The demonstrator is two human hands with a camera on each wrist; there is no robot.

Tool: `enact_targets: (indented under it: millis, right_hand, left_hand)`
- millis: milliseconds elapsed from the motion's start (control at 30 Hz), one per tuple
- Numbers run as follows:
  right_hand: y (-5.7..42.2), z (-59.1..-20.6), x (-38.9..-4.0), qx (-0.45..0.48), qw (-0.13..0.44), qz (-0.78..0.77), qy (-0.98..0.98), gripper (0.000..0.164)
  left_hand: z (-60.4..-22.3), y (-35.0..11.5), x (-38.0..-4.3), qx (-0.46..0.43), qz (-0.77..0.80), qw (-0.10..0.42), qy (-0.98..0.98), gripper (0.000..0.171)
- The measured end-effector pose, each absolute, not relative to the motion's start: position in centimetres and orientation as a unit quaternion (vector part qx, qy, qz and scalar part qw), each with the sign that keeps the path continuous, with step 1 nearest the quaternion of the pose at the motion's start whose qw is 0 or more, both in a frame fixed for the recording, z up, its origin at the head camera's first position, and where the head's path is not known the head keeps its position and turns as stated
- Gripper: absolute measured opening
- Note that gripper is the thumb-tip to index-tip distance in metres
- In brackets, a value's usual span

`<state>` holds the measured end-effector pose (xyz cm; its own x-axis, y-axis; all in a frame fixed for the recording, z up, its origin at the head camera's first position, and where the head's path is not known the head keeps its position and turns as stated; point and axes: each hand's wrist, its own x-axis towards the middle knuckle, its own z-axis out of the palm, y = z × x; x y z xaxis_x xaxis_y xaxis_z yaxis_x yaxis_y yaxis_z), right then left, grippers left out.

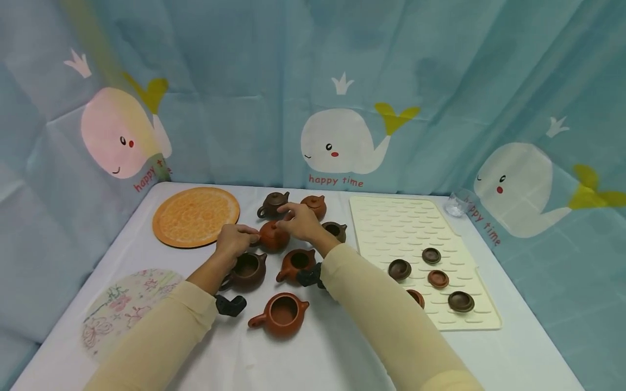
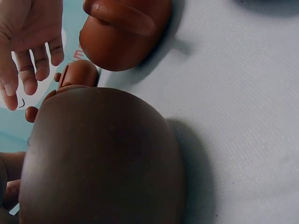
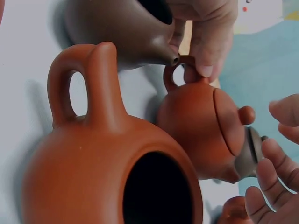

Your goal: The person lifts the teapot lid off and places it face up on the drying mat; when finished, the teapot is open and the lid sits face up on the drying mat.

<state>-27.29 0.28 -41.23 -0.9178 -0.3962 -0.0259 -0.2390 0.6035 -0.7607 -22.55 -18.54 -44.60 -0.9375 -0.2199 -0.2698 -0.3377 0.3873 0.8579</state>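
Note:
A reddish-brown teapot point(image 1: 275, 237) with its lid on stands mid-table among the others. My left hand point(image 1: 230, 241) pinches its handle point(image 3: 172, 77), as the right wrist view shows. Over the lid hovers my right hand point(image 1: 303, 221), thumb and fingers spread, apart from the round knob point(image 3: 246, 115). An open dark brown teapot point(image 1: 248, 271) stands just below my left hand and fills much of the left wrist view. Under my right forearm are an open red teapot point(image 1: 298, 262) and an open olive-brown one point(image 1: 336, 231), partly hidden.
Two lidded teapots, one dark point(image 1: 274, 205) and one red point(image 1: 315, 206), stand behind. An open red teapot point(image 1: 285, 317) is in front. Several loose lids point(image 1: 431, 256) lie on a cream mat point(image 1: 391, 217) at right. Two round mats point(image 1: 195, 217) and a clear glass point(image 1: 457, 203) flank them.

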Motion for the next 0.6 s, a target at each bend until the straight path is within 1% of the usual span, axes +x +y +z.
enact_targets:
  millis: [333, 433, 600]
  right_hand:
    - [-0.6, -42.1, -27.4, -0.174, 0.116, -0.382, 0.9, 0.037]
    - [-1.0, -42.5, -27.5, -0.185, 0.104, -0.359, 0.909, 0.035]
    - [-1.3, -43.0, -27.6, -0.204, 0.083, -0.314, 0.924, 0.026]
  left_hand:
    - [-44.5, -18.4, -22.5, -0.165, 0.529, 0.058, 0.83, 0.016]
    - [-44.6, -18.4, -22.5, -0.165, 0.53, 0.058, 0.829, 0.017]
    - [-44.7, -18.3, -22.7, -0.171, 0.526, 0.058, 0.831, 0.016]
